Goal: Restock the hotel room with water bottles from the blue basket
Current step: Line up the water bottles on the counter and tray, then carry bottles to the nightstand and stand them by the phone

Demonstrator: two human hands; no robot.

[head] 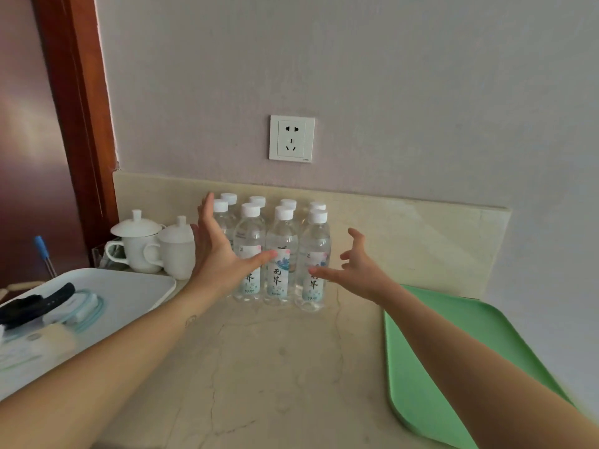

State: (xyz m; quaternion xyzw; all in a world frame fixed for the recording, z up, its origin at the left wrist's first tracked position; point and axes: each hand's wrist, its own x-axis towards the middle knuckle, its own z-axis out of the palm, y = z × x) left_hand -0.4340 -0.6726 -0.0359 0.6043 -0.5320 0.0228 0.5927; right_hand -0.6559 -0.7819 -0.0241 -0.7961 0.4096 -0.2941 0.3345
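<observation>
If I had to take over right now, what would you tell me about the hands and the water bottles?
Left hand: open, by the left side of the water bottles, holding nothing.
Right hand: open, fingers spread, by their right side, holding nothing.
Done: eight water bottles stand capped in two rows on the counter against the wall.
Blue basket: not in view.
Left: maybe only tidying the rows.

The middle front water bottle (282, 234) carries a label (278, 277) where I read 无 above what looks like 界; smaller print too blurred for me
</observation>
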